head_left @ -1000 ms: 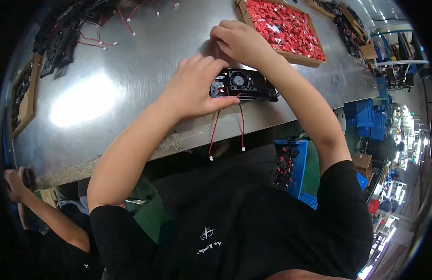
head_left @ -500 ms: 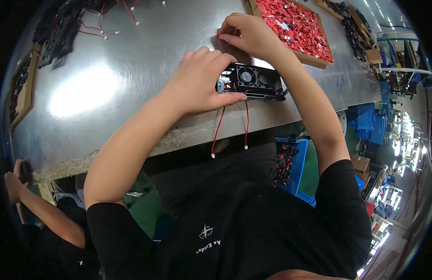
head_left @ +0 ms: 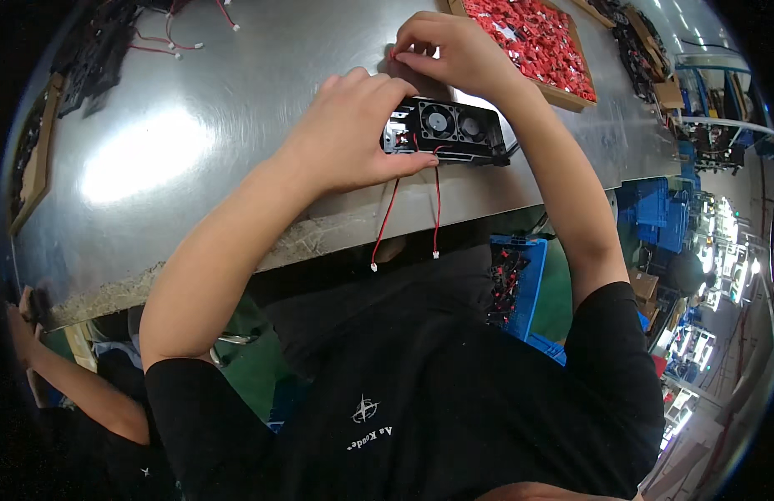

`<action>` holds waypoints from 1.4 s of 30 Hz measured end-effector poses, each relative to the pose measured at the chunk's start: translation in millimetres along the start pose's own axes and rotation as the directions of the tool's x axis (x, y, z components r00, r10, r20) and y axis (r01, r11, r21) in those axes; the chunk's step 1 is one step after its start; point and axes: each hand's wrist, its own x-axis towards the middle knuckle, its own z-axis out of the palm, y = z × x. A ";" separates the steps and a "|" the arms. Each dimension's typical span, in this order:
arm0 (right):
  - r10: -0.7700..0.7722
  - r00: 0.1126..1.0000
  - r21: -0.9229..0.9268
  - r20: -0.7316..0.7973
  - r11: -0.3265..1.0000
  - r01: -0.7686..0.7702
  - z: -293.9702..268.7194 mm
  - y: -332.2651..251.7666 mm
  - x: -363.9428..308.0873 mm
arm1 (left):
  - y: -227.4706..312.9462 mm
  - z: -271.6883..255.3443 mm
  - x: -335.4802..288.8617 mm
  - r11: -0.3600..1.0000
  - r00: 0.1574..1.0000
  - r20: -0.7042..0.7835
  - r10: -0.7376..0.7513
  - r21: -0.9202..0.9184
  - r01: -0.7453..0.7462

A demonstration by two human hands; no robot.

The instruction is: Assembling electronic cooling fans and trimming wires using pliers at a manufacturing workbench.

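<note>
My left hand [head_left: 353, 129] grips the left end of a black housing [head_left: 495, 138] fitted with two small round fans [head_left: 438, 122], its thumb along the near edge. Two red-and-black wires [head_left: 439, 209] with white plugs hang from the housing over the table's edge. Beyond it, my right hand [head_left: 441, 52] is closed in a pinch just above the metal tabletop. A small red piece [head_left: 393, 55] shows at its fingertips; most of it is hidden by the fingers.
A cardboard tray of red parts [head_left: 537, 50] lies at the far right. Black housings with wires [head_left: 94, 50] are heaped at the far left, near another tray [head_left: 34, 159]. Below the table edge is a blue crate [head_left: 530, 284]. Another person's arm [head_left: 86, 388] shows at lower left.
The housing and my left hand appear slightly higher and farther left, with the hanging wires shifting along. My right hand keeps its pinch at nearly the same place.
</note>
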 end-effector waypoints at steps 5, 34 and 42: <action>0.100 0.990 0.225 -0.100 0.971 -0.075 -35.0 -90.9 -32.6 | 1.7 -3.7 -1.9 0.998 0.997 0.042 -0.062 0.009 0.061; 0.421 0.840 -0.031 0.342 0.898 -0.438 -47.1 -150.7 -48.8 | 3.2 -2.3 -4.6 0.998 0.999 0.011 -0.043 0.052 0.042; 0.179 0.969 0.152 -0.173 0.976 -0.153 -57.4 -91.6 -68.4 | 2.6 -6.5 1.1 0.999 0.998 0.053 0.035 0.029 -0.037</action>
